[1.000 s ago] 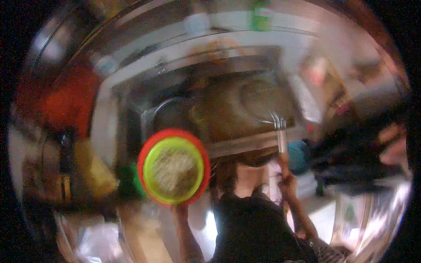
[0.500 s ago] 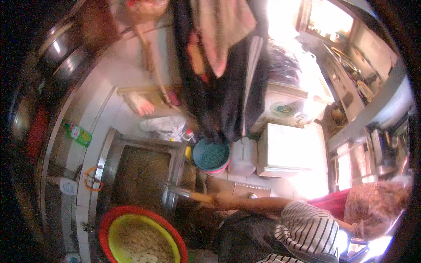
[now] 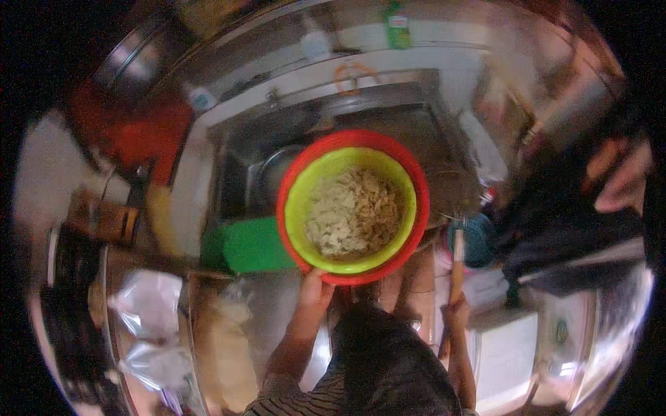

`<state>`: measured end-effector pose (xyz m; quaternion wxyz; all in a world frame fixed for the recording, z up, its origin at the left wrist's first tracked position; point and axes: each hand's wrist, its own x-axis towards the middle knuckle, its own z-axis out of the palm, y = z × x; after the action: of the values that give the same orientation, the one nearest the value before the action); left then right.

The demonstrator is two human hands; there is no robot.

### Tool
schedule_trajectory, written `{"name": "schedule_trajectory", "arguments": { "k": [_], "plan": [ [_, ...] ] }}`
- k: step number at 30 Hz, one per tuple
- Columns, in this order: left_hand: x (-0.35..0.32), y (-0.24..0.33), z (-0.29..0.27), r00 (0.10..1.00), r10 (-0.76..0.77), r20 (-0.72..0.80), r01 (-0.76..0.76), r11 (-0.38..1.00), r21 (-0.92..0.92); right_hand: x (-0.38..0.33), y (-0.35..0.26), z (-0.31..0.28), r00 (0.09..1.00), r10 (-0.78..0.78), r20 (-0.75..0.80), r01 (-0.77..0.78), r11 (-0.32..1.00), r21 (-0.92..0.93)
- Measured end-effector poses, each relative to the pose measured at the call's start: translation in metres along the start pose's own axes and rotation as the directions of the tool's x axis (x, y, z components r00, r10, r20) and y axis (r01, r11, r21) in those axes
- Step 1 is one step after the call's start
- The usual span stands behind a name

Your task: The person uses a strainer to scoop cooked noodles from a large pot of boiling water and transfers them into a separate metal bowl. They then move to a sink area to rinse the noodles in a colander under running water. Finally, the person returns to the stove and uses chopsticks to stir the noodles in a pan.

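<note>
A red basin [image 3: 421, 229] with a yellow-green bowl [image 3: 296, 225] nested inside sits in the middle of the view, over the sink. Pale, lumpy, chopped-looking food [image 3: 354, 211] fills the bottom of the bowl. My left hand [image 3: 314, 294] grips the near rim of the red basin, thumb on its edge. To the right and apart from the basin, my right hand [image 3: 454, 313] is closed round a wooden-handled metal tool [image 3: 457, 274]. Its metal end points away from me, and blur hides its exact kind.
The metal sink [image 3: 232, 170] lies behind and beside the basin, with a green board [image 3: 253, 245] at its near left. A teal basket [image 3: 479, 239] stands at right, near dark hanging cloth [image 3: 555, 208]. A green bottle [image 3: 398, 28] is at the back; a white box [image 3: 503, 357] stands lower right.
The view has swung left toward the sink, bringing the nested basins from the lower left to the middle. My left hand now shows on the rim; my right hand still holds the tool.
</note>
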<state>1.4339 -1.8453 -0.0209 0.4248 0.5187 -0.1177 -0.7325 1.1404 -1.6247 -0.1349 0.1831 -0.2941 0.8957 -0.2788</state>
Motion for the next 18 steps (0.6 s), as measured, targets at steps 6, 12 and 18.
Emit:
{"name": "schedule_trajectory", "arguments": {
  "k": [6, 12, 18],
  "plan": [
    [0.035, -0.024, 0.006, 0.813, 0.578, 0.072, -0.576, 0.781, 0.242, 0.084, 0.022, -0.043, 0.999, -0.037, 0.005, 0.036, 0.980, 0.196],
    [0.058, -0.009, -0.072, 0.790, 0.613, -0.011, -0.612, 0.790, 0.026, 0.065, 0.011, -0.049, 0.999, -0.004, 0.048, -0.002, 0.994, 0.109],
    [0.074, -0.023, -0.158, 0.911, 0.403, -0.086, -0.410, 0.870, -0.274, 0.092, -0.015, -0.024, 0.970, -0.204, 0.134, 0.199, 0.979, 0.054]
  ]
}}
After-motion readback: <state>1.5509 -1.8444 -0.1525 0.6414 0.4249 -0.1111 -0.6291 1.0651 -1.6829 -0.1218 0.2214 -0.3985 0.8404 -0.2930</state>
